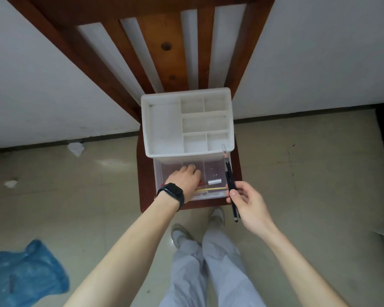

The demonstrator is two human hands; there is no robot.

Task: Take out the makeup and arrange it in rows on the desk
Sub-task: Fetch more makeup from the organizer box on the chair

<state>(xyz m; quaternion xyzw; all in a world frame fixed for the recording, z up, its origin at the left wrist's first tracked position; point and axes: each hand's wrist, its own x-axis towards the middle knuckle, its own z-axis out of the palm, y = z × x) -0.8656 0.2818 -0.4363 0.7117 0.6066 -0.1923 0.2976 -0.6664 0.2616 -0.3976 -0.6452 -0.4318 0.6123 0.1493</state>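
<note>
left hand reaches into the clear drawer at the chair's front edge, grip unclear, as right hand lightly pinches two dark pencils that could slip.

Head cam, steep fwd-down, close.

black makeup pencils: bunched, were pinched in right hand, slanting over drawer's right edge | yellow pencil: lay crosswise in open clear drawer | silver-capped stick: lay just behind it, partly hidden
</note>
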